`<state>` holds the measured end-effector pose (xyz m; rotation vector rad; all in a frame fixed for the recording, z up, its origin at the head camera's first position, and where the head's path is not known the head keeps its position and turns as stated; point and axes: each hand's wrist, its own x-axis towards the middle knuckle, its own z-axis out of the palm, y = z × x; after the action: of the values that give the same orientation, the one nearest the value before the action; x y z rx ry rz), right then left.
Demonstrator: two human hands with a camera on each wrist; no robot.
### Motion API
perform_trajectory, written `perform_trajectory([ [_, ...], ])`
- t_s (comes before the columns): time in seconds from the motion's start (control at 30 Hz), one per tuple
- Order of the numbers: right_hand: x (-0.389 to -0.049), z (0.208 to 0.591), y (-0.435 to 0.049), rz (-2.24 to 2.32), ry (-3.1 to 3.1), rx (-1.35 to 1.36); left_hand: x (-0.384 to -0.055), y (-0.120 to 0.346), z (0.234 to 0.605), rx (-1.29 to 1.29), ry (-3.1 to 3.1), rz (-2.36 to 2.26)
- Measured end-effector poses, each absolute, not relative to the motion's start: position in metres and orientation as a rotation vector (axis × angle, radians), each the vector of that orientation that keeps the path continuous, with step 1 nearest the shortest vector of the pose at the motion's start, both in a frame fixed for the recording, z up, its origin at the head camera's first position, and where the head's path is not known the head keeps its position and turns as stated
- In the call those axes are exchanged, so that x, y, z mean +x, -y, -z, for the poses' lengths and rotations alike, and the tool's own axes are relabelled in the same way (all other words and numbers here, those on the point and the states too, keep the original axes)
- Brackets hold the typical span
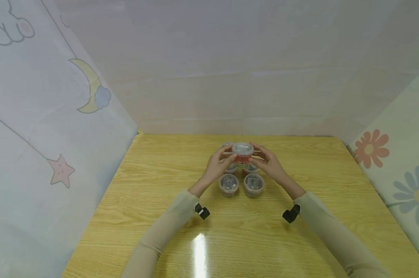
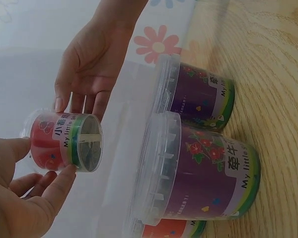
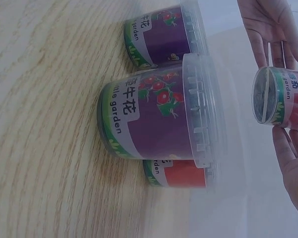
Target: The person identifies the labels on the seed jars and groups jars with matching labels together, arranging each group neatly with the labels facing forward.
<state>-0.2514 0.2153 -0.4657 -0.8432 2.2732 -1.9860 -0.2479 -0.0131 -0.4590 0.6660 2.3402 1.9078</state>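
Observation:
A small clear plastic tub with a red label, printed "My little garden" (image 1: 243,158), is held up above other tubs on the table. My left hand (image 1: 217,166) grips its left side with thumb and fingers, and my right hand (image 1: 268,165) grips the opposite side. In the left wrist view the tub's clear base (image 2: 91,143) shows dark contents and a pale strip. Two lidded tubs with purple flower labels, the left one (image 1: 228,185) and the right one (image 1: 253,185), stand upright side by side just below the hands.
Behind the purple tubs stand more lidded tubs, partly covered by the hands; one with a red-orange label (image 3: 185,173) shows in the right wrist view. The wooden table (image 1: 167,162) meets a pale back wall (image 1: 230,96), with patterned sheets on both sides.

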Motion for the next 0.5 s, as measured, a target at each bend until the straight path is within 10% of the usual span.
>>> perform_trajectory([
  [0.5,-0.2574,0.4681,-0.2163,1.966,-2.320,-0.801,-0.2558,0.0106,0.4631,0.687,-2.466,-1.881],
])
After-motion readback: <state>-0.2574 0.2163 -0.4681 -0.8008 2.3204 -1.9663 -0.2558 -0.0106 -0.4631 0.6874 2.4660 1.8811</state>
